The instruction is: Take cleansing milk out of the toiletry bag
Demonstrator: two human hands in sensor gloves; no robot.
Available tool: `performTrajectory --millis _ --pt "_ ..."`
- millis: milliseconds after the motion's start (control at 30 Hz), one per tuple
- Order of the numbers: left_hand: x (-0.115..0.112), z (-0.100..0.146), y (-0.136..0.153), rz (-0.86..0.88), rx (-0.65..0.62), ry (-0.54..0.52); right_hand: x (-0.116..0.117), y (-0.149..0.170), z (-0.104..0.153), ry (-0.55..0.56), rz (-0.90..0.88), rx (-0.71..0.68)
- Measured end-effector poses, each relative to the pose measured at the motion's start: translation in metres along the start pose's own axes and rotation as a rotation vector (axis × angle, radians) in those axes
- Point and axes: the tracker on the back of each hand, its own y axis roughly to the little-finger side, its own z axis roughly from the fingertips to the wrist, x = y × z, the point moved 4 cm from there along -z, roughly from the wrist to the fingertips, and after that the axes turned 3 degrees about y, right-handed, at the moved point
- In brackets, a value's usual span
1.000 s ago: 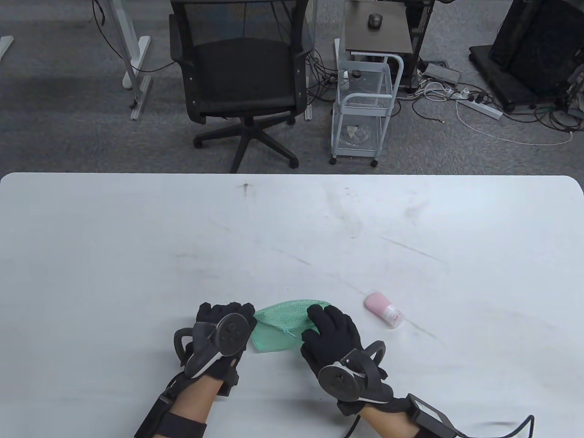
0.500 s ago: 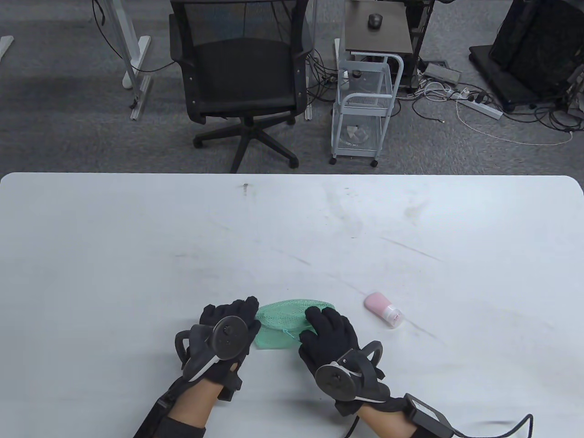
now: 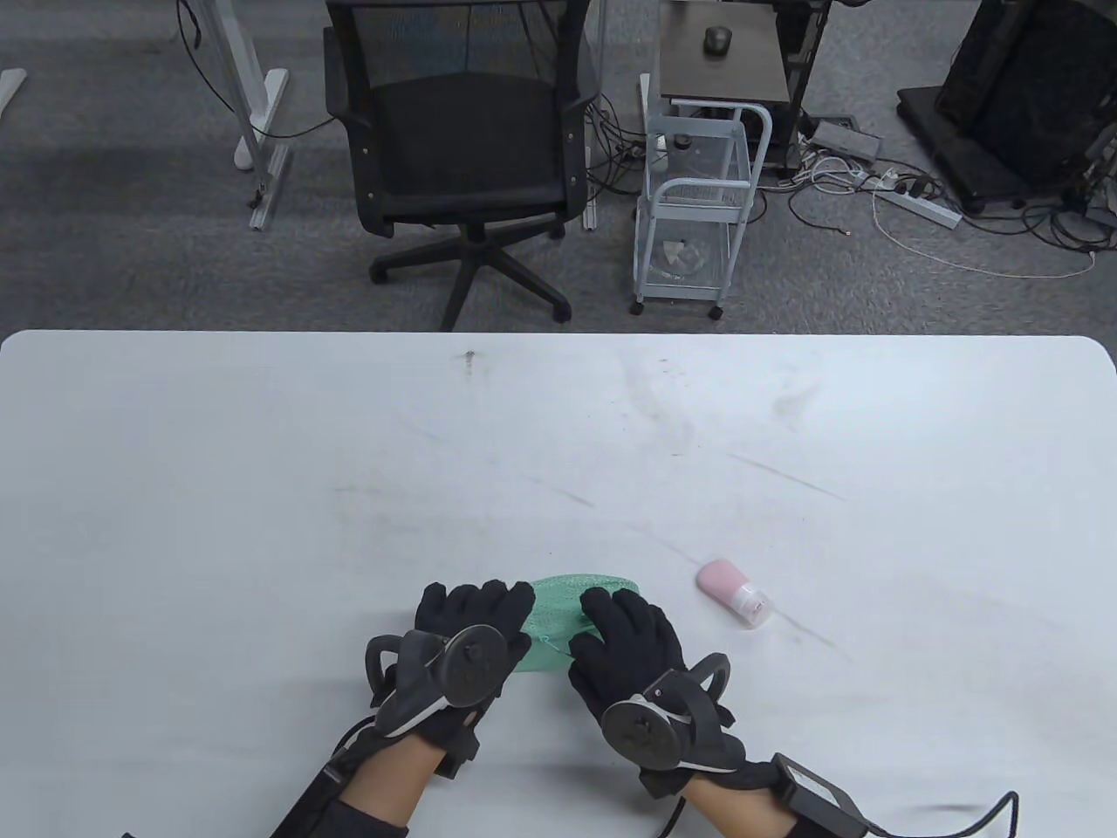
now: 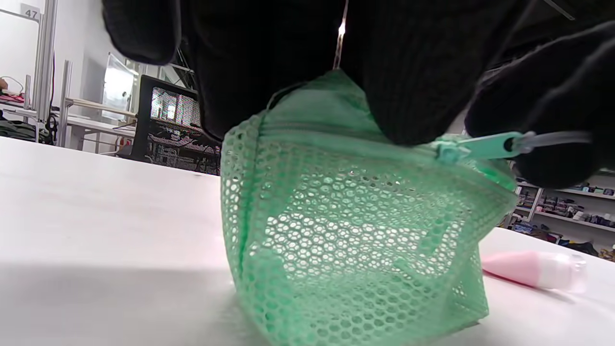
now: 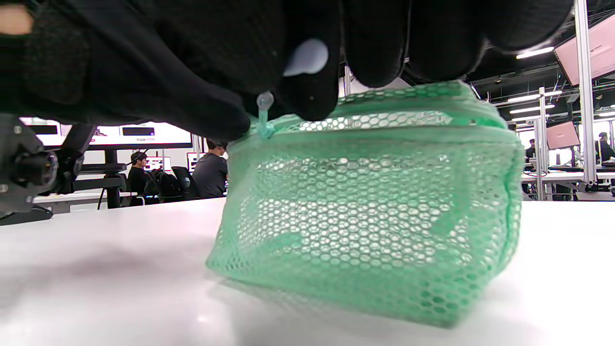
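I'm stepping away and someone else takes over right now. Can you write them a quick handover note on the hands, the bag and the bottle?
Left hand: fingers press down on the top left of the green mesh toiletry bag, steadying it.
Right hand: pinches the clear zipper pull at the bag's top.
The bag stands on the white table near its front edge, between the hands; nothing shows through the mesh.
The pink cleansing milk bottle lies on its side on the table to the right of the bag, apart from it.
Done: the bottle is out.
Left: apparently only finishing with the zipper and letting go.
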Motion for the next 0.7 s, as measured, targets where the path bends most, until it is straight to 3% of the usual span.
performTrajectory --millis 700 --pt "0.0033 -0.0017 0.0080 -0.044 0.032 -0.069 -0.0003 0.0023 0.0000 -0.005 -0.004 0.017"
